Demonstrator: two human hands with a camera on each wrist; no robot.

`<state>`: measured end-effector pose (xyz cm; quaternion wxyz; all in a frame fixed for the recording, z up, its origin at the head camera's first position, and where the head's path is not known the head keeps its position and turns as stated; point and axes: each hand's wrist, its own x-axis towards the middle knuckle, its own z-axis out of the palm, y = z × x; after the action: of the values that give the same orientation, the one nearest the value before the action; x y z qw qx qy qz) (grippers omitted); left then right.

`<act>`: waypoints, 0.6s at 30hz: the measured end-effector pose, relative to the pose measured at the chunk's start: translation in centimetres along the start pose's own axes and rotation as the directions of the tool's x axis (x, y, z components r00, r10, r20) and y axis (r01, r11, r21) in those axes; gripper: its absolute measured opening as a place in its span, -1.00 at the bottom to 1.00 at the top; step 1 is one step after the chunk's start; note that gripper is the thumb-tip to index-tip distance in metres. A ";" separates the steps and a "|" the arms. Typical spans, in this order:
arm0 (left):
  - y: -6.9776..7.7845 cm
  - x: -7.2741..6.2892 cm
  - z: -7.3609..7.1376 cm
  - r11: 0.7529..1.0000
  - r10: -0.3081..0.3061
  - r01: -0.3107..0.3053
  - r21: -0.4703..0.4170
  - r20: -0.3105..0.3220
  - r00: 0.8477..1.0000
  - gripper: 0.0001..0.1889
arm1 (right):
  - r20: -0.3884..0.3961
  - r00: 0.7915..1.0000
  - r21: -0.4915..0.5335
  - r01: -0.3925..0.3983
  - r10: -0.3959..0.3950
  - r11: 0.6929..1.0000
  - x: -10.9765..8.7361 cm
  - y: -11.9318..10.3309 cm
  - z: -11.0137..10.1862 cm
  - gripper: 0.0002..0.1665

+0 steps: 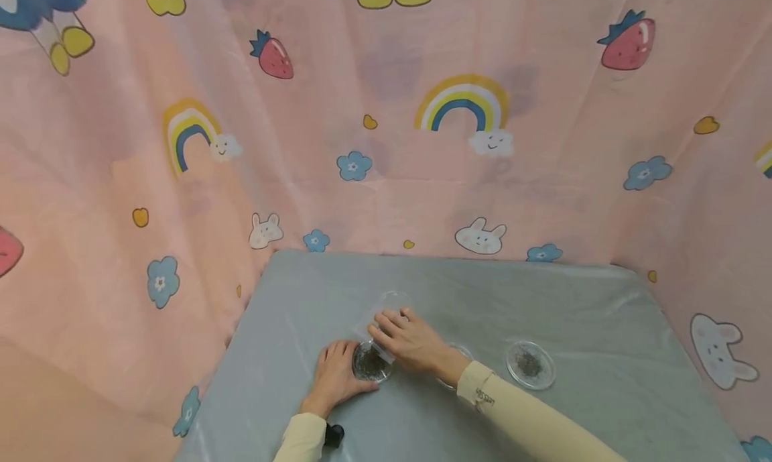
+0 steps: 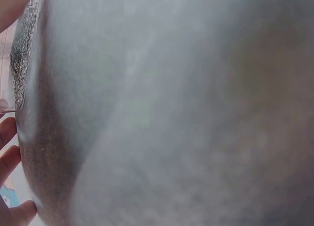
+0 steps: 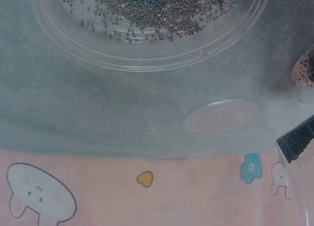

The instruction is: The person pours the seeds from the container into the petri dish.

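My left hand [image 1: 339, 373] rests on the table, thumb and fingers spread round the sides of a clear round dish [image 1: 372, 363] holding small dark seeds. In the left wrist view, the thumb [image 2: 12, 8] lies on one side of the seed-filled dish [image 2: 23, 57], the fingers on the other. Above it, my right hand [image 1: 410, 341] grips a clear plastic container [image 1: 383, 352], tilted down over the dish. The right wrist view shows dark seeds inside that container [image 3: 296, 140]; the right fingers are out of sight there.
A clear round lid [image 1: 395, 300] lies behind the hands. Another clear dish [image 1: 461, 349] sits partly hidden under the right wrist; a third dish [image 1: 531, 365] with seeds stands farther right. A grey cloth covers the table [image 1: 579, 301]; a patterned pink curtain [image 1: 386, 200] hangs behind.
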<state>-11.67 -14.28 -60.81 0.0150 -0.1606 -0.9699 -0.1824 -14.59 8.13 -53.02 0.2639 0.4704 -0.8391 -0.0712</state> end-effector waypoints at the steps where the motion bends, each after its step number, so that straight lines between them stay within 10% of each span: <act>1: 0.0 -0.1 0.1 1.000 -0.002 0.002 0.001 0.001 1.000 -0.05 | 0.004 1.000 -0.001 -0.001 0.001 1.000 0.0 -0.1 0.0 -0.37; 18: 0.2 -0.3 -0.2 1.000 -0.010 0.010 -0.004 0.018 1.000 -0.06 | -0.029 0.999 0.039 -0.018 0.019 0.999 -0.2 -0.1 0.3 -0.34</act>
<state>-11.34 -14.25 -60.53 0.0048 -0.1576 -0.9704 -0.1829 -14.64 8.17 -53.41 0.2675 0.4687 -0.8406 -0.0455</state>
